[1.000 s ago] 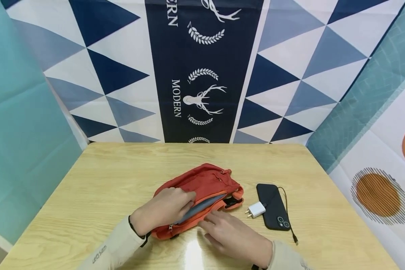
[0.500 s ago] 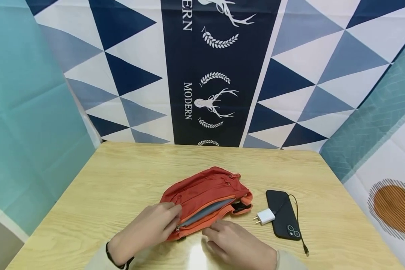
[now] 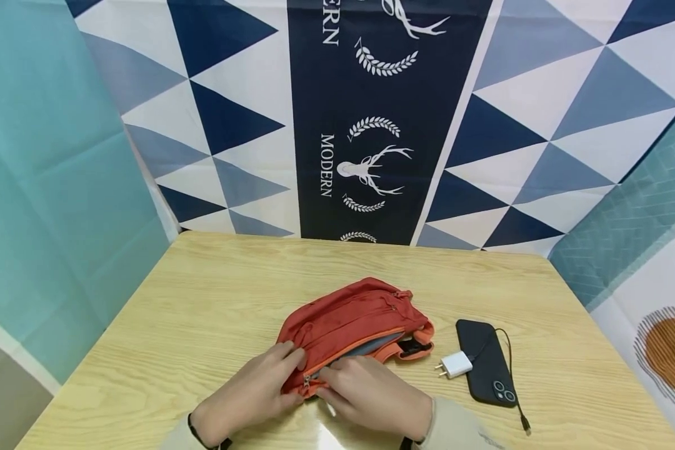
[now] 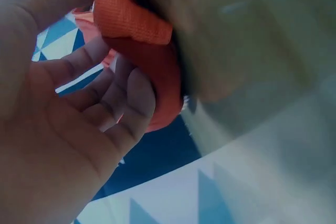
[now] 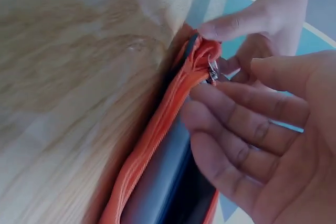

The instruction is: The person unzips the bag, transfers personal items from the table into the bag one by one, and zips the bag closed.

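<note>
A red bag [image 3: 349, 322] with orange trim lies on the table, its front zipper open on a grey lining. My left hand [image 3: 253, 390] holds the bag's near-left end, fingers on top and thumb at the lower edge; the left wrist view has the thumb and fingers around the red and orange fabric [image 4: 131, 19]. Beside the metal zipper pull [image 5: 212, 71], my right hand [image 5: 262, 135] has loosely bent fingers with a gap to the thumb. Those fingertips are at the opening's edge, pinching nothing visible.
Right of the bag, a black phone [image 3: 485, 362] lies on the wooden table [image 3: 214, 300]. A white charger plug [image 3: 456, 364] rests against its left side, with a thin black cable [image 3: 510, 369] looping around it. Patterned cloth [image 3: 247, 125] hangs behind the table.
My right hand has moved from the bag's front edge up to the opening near the zipper pull. My left hand has shifted from over the opening to the bag's left end. The head view has turned left.
</note>
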{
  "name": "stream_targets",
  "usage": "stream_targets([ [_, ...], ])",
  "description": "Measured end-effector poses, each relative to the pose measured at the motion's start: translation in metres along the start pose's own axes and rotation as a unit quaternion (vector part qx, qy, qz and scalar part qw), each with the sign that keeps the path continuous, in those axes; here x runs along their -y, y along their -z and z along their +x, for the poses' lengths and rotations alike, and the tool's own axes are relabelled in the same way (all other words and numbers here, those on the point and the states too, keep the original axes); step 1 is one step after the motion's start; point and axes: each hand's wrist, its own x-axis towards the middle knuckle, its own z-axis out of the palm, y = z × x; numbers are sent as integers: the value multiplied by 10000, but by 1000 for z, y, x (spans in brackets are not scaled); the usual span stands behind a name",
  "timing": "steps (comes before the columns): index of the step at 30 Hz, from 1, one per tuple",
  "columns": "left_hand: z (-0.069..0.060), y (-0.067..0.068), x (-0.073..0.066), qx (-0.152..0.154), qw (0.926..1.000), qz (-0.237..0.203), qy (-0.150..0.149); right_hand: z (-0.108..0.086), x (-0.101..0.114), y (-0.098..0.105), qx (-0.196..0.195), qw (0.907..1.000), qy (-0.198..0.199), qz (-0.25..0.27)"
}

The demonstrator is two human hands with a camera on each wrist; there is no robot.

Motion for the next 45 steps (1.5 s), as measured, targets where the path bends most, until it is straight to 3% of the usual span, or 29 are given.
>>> stream_targets([
  [3,-1,-2,0,-220,9996,-66,-132,6,2,-6,-47,9995,-98,-297],
  [9,-1,-3,-5,-335,9991,123,-234,9,2,-18,-333,9952,-260,-885],
  [15,-1,-7,-12,-514,9974,235,-448,8,5,-23,-366,9874,-513,-1448],
  [20,3,-6,-15,-620,9968,365,-357,9,6,-25,-462,9851,-604,-1540],
  [28,-2,-6,-19,-434,9977,362,-366,8,11,-28,-444,9873,-554,-1423],
  [33,-5,-6,-20,-153,9996,234,-62,8,12,-27,-487,9898,-521,-1237],
  [38,-7,-7,-25,-132,9984,486,238,7,13,-26,-883,9871,-231,-1319],
  [42,-7,-7,-28,-404,9959,803,49,8,12,-24,-1409,9808,41,-1348],
  [45,-7,-6,-28,-638,9940,877,-110,9,9,-18,-1792,9754,-2,-1286],
])
